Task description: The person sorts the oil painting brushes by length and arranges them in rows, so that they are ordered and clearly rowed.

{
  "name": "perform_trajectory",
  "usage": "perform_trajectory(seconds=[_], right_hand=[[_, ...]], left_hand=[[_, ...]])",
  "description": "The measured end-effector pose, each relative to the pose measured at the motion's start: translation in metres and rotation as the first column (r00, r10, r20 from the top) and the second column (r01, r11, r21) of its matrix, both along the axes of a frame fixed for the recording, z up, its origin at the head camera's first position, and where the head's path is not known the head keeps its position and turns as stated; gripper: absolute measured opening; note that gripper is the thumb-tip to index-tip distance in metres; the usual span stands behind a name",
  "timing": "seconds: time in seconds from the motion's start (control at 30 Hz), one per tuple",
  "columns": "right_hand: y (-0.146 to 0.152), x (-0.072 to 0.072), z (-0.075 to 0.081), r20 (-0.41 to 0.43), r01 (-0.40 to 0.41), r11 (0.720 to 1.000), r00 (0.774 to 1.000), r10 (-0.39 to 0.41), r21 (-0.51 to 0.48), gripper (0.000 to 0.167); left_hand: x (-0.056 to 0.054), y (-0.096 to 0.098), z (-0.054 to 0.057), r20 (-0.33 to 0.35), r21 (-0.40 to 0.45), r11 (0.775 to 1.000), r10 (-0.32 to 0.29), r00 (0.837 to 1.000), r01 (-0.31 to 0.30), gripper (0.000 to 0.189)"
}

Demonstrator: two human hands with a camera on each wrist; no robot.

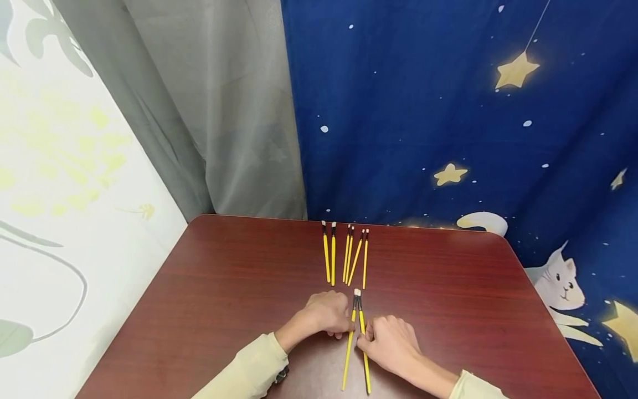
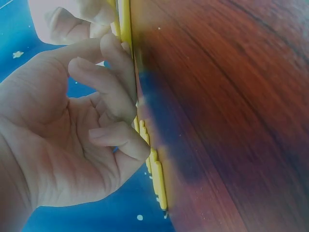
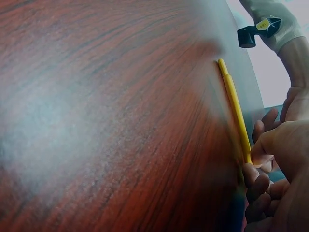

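Two paintbrushes with yellow handles, black ferrules and pale bristles lie side by side at the near middle of the table, their tips almost meeting at the far end. My left hand [image 1: 329, 313] pinches the left paintbrush [image 1: 347, 360] partway along its handle; its other fingers are curled loosely in the left wrist view. On the right paintbrush [image 1: 367, 374], my right hand [image 1: 391, 341] has thumb and finger closed at mid-handle. The yellow handle [image 3: 235, 108] runs out from the right fingertips in the right wrist view.
Beyond the hands, two thicker paintbrushes [image 1: 333, 260] lie left of several thinner paintbrushes [image 1: 365, 266], bristles toward the far edge. The reddish-brown table [image 1: 224, 277] backs onto a grey curtain [image 1: 249, 138] and a blue star-patterned curtain [image 1: 399, 138].
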State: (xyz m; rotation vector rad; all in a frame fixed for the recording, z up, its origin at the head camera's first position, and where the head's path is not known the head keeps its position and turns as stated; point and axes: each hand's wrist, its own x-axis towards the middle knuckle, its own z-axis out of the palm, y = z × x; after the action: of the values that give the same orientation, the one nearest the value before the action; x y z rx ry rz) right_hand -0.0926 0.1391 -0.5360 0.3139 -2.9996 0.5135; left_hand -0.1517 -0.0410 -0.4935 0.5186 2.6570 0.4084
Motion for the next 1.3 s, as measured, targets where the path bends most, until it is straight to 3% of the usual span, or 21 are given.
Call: perform_trajectory(seconds=[0.67,0.9,1.03,1.17,1.3], right_hand=[[-0.001,0.001,0.000,0.022,-0.007,1.000,1.000,0.007,-0.004,0.042],[0.001,-0.001,0.001,0.013,0.003,1.000,1.000,-0.003,0.001,0.046],[0.004,-0.008,0.005,0.015,0.008,1.000,1.000,-0.008,-0.016,0.049],[0.008,-0.023,0.011,0.022,0.023,0.998,1.000,-0.022,-0.055,0.046],[0.012,-0.040,0.014,0.018,0.028,0.994,0.999,-0.027,-0.110,0.039]], left_hand=[[-0.004,0.001,-0.003,0.025,-0.010,0.999,-0.032,0.999,0.033,0.042],[-0.010,-0.003,0.001,0.028,0.021,1.000,-0.017,0.999,0.016,0.042],[-0.016,-0.009,0.003,0.028,0.053,0.999,-0.003,1.000,0.001,0.047],[-0.024,-0.015,0.004,0.038,0.101,0.995,0.009,0.999,-0.013,0.059],[-0.034,-0.023,0.008,0.061,0.143,0.989,0.022,0.998,-0.031,0.059]])
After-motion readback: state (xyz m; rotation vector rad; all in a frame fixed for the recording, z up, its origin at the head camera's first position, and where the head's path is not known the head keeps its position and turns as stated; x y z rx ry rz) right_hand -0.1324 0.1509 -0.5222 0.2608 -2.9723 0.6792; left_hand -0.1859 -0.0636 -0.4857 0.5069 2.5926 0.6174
